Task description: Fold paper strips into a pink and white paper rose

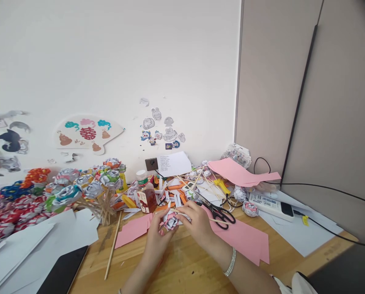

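A white and pink paper flower (pixel 170 221) is between my two hands, just above the wooden table. My left hand (pixel 158 236) curls round its left and lower side, thumb and fingers pressing the paper. My right hand (pixel 197 222) is closed at the flower's right side, round a thin wooden stick (pixel 220 221) whose far end sticks out past the hand. Its fingers hide where stick and flower meet. Pink paper sheets (pixel 246 241) lie under and beside my right wrist, with black-handled scissors (pixel 220 215) on them. Smaller pink pieces (pixel 135 230) lie left of my left hand.
Paper flowers on sticks (pixel 93 185) crowd the left. A bottle with amber contents (pixel 147 194) stands before a heap of paper scraps (pixel 176 192). A loose stick (pixel 113 247), a black tablet-like slab (pixel 64 271), a white device (pixel 270 204) and cables (pixel 323 234) surround the work area.
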`<action>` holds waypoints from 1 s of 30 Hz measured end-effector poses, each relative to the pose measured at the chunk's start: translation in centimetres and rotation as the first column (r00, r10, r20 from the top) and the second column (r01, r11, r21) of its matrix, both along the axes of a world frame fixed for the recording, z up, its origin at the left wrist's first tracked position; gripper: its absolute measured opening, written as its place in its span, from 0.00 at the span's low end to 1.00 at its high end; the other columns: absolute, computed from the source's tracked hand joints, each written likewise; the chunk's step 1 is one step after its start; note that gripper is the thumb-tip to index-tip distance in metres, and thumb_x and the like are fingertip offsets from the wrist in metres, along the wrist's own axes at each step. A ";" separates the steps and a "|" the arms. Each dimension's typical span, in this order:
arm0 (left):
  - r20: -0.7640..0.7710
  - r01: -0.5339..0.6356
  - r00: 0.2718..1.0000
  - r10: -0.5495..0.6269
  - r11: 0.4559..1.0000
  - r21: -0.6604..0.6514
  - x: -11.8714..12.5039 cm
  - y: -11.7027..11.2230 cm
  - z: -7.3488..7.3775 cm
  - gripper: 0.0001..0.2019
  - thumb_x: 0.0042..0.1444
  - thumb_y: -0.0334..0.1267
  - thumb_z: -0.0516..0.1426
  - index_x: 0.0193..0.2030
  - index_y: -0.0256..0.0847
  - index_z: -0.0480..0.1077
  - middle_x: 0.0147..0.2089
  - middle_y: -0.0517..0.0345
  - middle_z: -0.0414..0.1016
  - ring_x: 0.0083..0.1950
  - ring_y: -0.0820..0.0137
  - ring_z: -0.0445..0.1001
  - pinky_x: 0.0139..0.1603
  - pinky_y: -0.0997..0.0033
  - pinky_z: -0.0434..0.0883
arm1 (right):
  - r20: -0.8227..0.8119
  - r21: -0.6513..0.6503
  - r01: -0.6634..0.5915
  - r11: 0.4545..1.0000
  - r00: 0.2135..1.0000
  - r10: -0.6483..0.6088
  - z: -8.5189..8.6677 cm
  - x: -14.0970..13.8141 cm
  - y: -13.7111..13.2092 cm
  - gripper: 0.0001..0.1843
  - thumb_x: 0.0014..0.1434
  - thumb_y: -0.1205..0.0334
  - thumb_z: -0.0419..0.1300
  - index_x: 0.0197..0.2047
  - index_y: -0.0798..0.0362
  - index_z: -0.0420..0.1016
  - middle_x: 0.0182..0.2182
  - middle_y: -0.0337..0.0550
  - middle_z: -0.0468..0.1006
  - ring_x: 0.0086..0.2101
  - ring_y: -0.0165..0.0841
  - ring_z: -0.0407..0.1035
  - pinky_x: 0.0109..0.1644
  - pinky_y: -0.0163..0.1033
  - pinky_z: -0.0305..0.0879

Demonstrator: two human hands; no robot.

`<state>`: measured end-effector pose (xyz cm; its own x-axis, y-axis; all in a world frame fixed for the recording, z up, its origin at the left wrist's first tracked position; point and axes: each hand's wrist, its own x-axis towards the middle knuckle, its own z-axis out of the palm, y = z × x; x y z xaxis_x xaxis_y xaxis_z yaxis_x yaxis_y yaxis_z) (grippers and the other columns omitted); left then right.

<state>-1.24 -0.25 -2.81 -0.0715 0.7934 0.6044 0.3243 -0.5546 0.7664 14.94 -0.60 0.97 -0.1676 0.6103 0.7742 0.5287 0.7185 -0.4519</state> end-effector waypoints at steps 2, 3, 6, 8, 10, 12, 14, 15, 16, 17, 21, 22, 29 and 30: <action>-0.012 -0.007 1.000 0.007 1.000 0.010 0.0 0.0 0.1 0.22 0.44 0.36 0.62 0.49 0.43 0.68 0.44 0.53 0.72 0.48 0.61 0.71 0.49 0.59 0.70 | 0.004 0.015 0.022 1.000 1.000 -0.022 0.0 0.0 0.0 0.13 0.63 0.55 0.53 0.40 0.51 0.77 0.31 0.42 0.74 0.32 0.32 0.70 0.34 0.35 0.63; -0.021 -0.009 1.000 0.009 1.000 0.016 0.0 0.0 0.1 0.21 0.45 0.36 0.62 0.49 0.43 0.68 0.44 0.53 0.72 0.48 0.61 0.71 0.49 0.59 0.70 | 0.005 0.020 0.035 0.999 0.999 -0.035 0.0 0.0 0.1 0.13 0.63 0.56 0.53 0.40 0.51 0.77 0.31 0.42 0.74 0.31 0.32 0.70 0.34 0.35 0.63; -0.051 -0.013 0.999 0.015 0.999 0.043 -0.1 0.0 0.1 0.21 0.46 0.37 0.62 0.49 0.43 0.68 0.44 0.52 0.72 0.48 0.61 0.71 0.48 0.58 0.70 | 0.008 0.029 0.063 0.998 0.998 -0.063 0.0 -0.1 0.1 0.12 0.63 0.58 0.53 0.39 0.51 0.77 0.31 0.42 0.74 0.31 0.32 0.70 0.33 0.34 0.63; -0.074 -0.015 0.997 0.020 0.998 0.058 -0.1 0.0 0.1 0.21 0.46 0.37 0.62 0.49 0.43 0.68 0.44 0.53 0.72 0.48 0.60 0.72 0.48 0.59 0.70 | 0.014 0.045 0.072 0.996 0.997 -0.073 0.0 -0.2 0.0 0.12 0.62 0.60 0.52 0.38 0.51 0.77 0.30 0.42 0.75 0.31 0.31 0.70 0.34 0.34 0.63; -0.095 -0.012 0.995 0.018 0.998 0.066 -0.1 0.0 0.2 0.20 0.46 0.37 0.62 0.49 0.44 0.68 0.44 0.53 0.72 0.48 0.61 0.72 0.48 0.59 0.70 | 0.022 0.065 0.072 0.995 0.997 -0.074 0.0 -0.3 -0.1 0.12 0.62 0.63 0.51 0.36 0.52 0.77 0.30 0.42 0.75 0.31 0.31 0.70 0.34 0.33 0.63; -0.108 -0.004 0.994 0.012 0.997 0.071 -0.1 -0.1 0.2 0.20 0.46 0.37 0.61 0.49 0.45 0.68 0.44 0.53 0.72 0.48 0.61 0.72 0.48 0.59 0.70 | 0.022 0.072 0.066 0.995 0.997 -0.068 -0.1 -0.3 -0.2 0.13 0.62 0.65 0.51 0.34 0.52 0.77 0.29 0.42 0.76 0.31 0.31 0.71 0.33 0.33 0.62; -0.113 0.000 0.994 0.008 0.997 0.072 -0.1 -0.1 0.2 0.20 0.47 0.37 0.61 0.49 0.45 0.68 0.44 0.54 0.72 0.48 0.62 0.72 0.47 0.59 0.71 | 0.003 0.066 0.054 0.996 0.999 -0.054 -0.1 -0.4 -0.2 0.13 0.61 0.66 0.51 0.34 0.52 0.77 0.29 0.42 0.77 0.31 0.31 0.71 0.33 0.33 0.62; -0.115 0.002 0.993 0.007 0.997 0.072 -0.1 -0.1 0.2 0.20 0.47 0.37 0.61 0.49 0.45 0.68 0.44 0.54 0.72 0.48 0.62 0.72 0.47 0.59 0.71 | -0.013 0.060 0.047 0.997 0.999 -0.046 -0.2 -0.5 -0.1 0.12 0.61 0.66 0.51 0.34 0.52 0.77 0.29 0.42 0.77 0.31 0.31 0.71 0.34 0.33 0.63; -0.117 0.001 0.993 0.007 0.997 0.071 -0.1 -0.1 0.1 0.20 0.47 0.37 0.61 0.49 0.45 0.68 0.45 0.54 0.72 0.48 0.62 0.72 0.47 0.59 0.71 | -0.030 0.056 0.040 0.998 0.999 -0.038 -0.3 -0.5 -0.1 0.12 0.61 0.66 0.52 0.36 0.52 0.77 0.30 0.42 0.78 0.31 0.31 0.71 0.34 0.33 0.63; -0.117 -0.001 0.993 0.009 0.998 0.070 -0.1 -0.2 0.1 0.20 0.47 0.37 0.61 0.49 0.45 0.67 0.45 0.54 0.72 0.48 0.62 0.72 0.48 0.59 0.71 | -0.046 0.054 0.034 0.998 0.998 -0.032 -0.3 -0.5 0.0 0.11 0.61 0.66 0.52 0.38 0.51 0.76 0.31 0.42 0.78 0.31 0.31 0.72 0.35 0.33 0.63; -0.119 -0.012 0.993 0.021 0.997 0.071 0.0 -0.3 0.1 0.20 0.47 0.38 0.61 0.49 0.44 0.67 0.45 0.53 0.73 0.49 0.61 0.72 0.48 0.58 0.70 | -0.019 0.083 0.014 0.996 1.000 -0.013 -0.7 -0.3 0.3 0.12 0.63 0.64 0.49 0.41 0.51 0.75 0.31 0.42 0.79 0.32 0.32 0.72 0.35 0.33 0.64; -0.118 -0.016 0.993 0.024 0.997 0.072 0.1 -0.3 0.1 0.20 0.47 0.39 0.61 0.49 0.44 0.68 0.45 0.53 0.73 0.49 0.61 0.72 0.48 0.58 0.70 | 0.012 0.094 0.006 0.996 1.000 -0.007 -0.8 -0.2 0.3 0.13 0.64 0.64 0.48 0.40 0.51 0.74 0.31 0.42 0.79 0.32 0.32 0.72 0.35 0.33 0.64; -0.121 -0.031 0.992 0.041 0.996 0.085 -0.1 -0.1 -0.1 0.20 0.47 0.38 0.61 0.49 0.44 0.68 0.45 0.52 0.73 0.49 0.60 0.72 0.49 0.57 0.70 | 0.116 0.124 -0.034 0.992 0.993 0.020 -1.1 -0.1 0.5 0.14 0.65 0.64 0.46 0.41 0.53 0.73 0.31 0.44 0.78 0.31 0.33 0.72 0.33 0.34 0.65; -0.120 -0.036 0.992 0.047 0.995 0.090 -0.1 0.0 -0.1 0.20 0.47 0.38 0.61 0.49 0.44 0.68 0.45 0.52 0.73 0.49 0.60 0.72 0.48 0.56 0.70 | 0.107 0.113 -0.050 0.992 0.994 0.038 -1.0 -0.1 0.5 0.14 0.66 0.64 0.46 0.40 0.53 0.73 0.32 0.44 0.78 0.32 0.33 0.73 0.34 0.34 0.65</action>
<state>-1.39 -0.27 -2.93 -0.0246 0.7348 0.6778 0.4368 -0.6020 0.6685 14.88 -0.08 -0.07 -0.2759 0.5078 0.8161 0.5353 0.7864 -0.3083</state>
